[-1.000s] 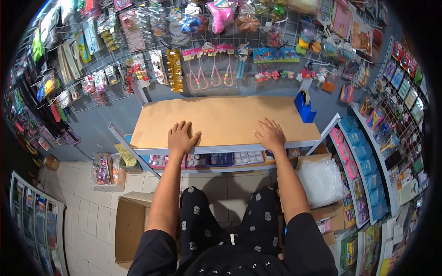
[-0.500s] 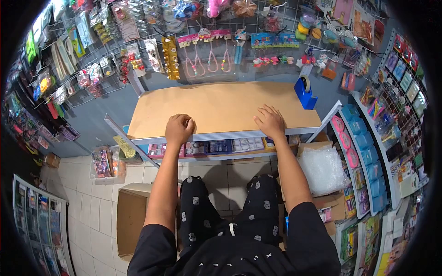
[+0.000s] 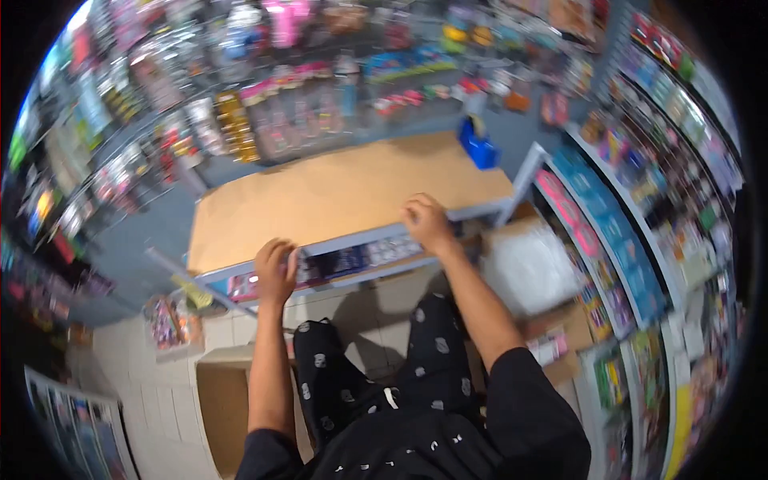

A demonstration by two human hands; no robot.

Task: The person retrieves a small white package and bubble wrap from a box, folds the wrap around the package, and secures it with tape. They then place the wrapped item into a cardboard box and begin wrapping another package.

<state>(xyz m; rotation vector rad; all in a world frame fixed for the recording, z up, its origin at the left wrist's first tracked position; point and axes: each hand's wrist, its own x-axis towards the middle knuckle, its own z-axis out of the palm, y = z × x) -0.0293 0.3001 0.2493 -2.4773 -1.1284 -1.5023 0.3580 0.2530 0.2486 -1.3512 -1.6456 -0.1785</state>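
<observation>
Tan, smooth-topped counter edged in pale grey metal, seen from above, with a person's two bare hands at its near side. The left hand is by the front edge toward the counter's left end, fingers loosely bent and released. The right hand is by the same edge farther right, fingers curled but also released. Blur hides whether either hand touches the edge.

Beyond the right fingers, at the far right corner, stands a bright blue plastic tape dispenser. Below and between both sets of fingers runs a grey-edged lower shelf of small goods. Right of the right fingers, and lower, sits a whitish plastic-wrapped bundle. Left of the left fingers, nearer the person, is an open brown cardboard box on the floor.
</observation>
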